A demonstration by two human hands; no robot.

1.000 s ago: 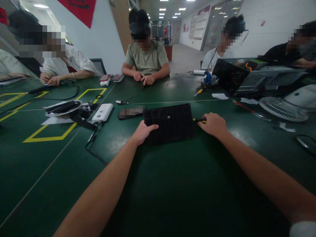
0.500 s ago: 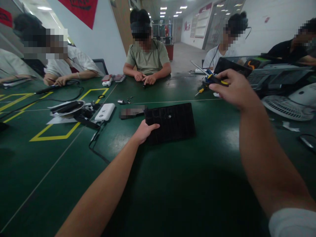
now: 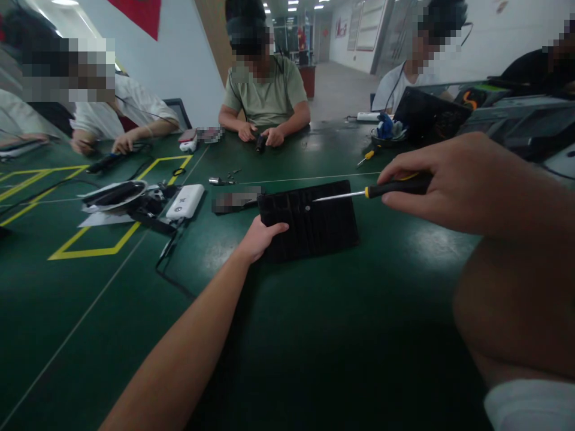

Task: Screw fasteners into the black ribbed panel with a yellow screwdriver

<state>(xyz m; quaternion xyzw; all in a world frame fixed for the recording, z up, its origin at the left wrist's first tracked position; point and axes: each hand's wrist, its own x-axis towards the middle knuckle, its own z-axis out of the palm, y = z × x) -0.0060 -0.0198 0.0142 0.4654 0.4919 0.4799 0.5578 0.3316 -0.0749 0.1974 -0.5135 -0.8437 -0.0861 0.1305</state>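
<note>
My left hand [image 3: 260, 239] grips the left edge of a black wallet-like case [image 3: 327, 230], thumb on its front face. The case is held tilted over the green table [image 3: 341, 341] and has a small round silver stud near its upper middle. In my right hand [image 3: 453, 185] is a screwdriver [image 3: 395, 185] with a black and yellow handle, its shaft pointing left. The tip lies just above and right of the stud in the view; whether it touches the case I cannot tell.
A white power bank [image 3: 185, 202] with a cable and a cluttered plate [image 3: 121, 197] stand to the left. Behind lie a metal bit [image 3: 218, 181] and a small yellow-handled screwdriver [image 3: 368, 157]. A person [image 3: 269, 96] sits opposite; others sit on both sides.
My right hand has come down with the screwdriver, whose tip now lies in front of the case near the stud. The view has tilted slightly downward. My left hand keeps its hold.
</note>
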